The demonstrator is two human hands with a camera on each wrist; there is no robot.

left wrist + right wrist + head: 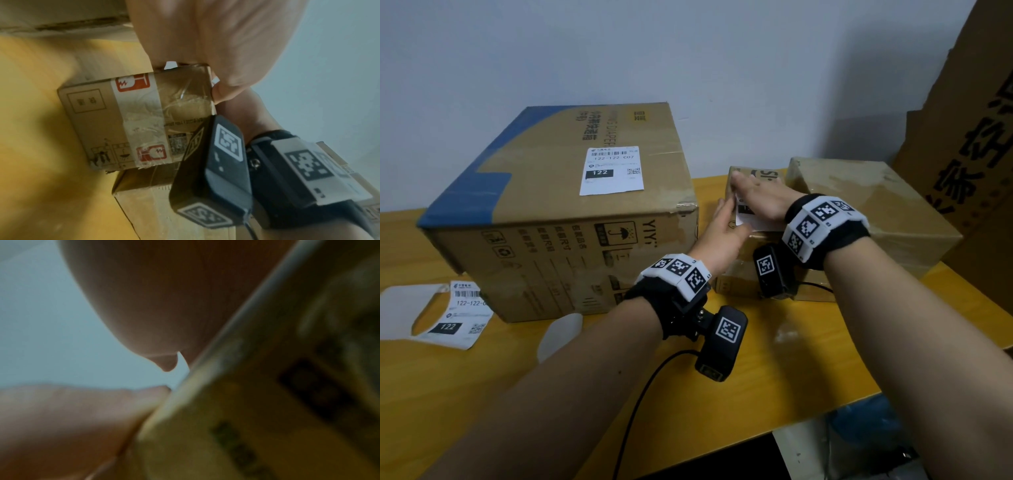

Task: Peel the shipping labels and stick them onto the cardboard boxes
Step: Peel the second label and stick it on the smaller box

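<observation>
Lying beneath both hands' fingers (736, 180), label (743, 216).

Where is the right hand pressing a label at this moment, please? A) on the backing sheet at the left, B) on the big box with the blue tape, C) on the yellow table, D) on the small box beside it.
D: the right hand lies flat on a label atop the small box; the big box already bears one.

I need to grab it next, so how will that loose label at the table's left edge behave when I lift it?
The loose label is thin paper, so probably floppy and very light. One corner already curls off the table, so it should lift easily.
</observation>
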